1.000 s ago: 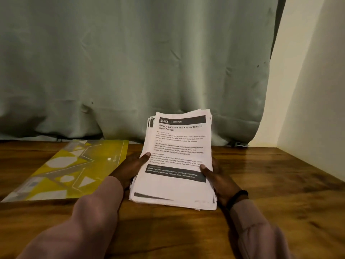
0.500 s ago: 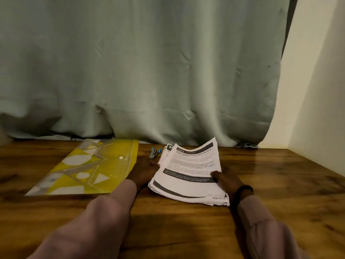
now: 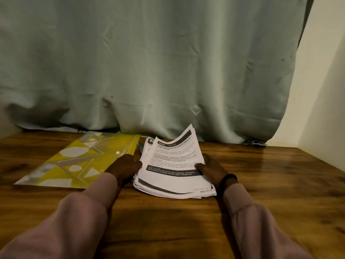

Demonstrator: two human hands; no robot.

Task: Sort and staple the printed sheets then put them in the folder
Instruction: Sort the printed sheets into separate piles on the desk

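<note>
Dim, warm indoor light. The wooden table [image 3: 261, 184] carries a soft sheen right of the printed sheets [image 3: 173, 171] and dark sleeve shadows in front of them. The sheets appear brightest; their text is blurred. Wide-angle distortion bends the edges.

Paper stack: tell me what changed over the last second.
The paper stack, held raised a second ago, has come down onto the table, uncovering a blue-tipped object behind it. The left hand and right hand still grip its sides. The yellow folder stayed put.

folder [image 3: 71, 161] left of sheets [image 3: 173, 171], both on table [image 3: 280, 184]
</note>
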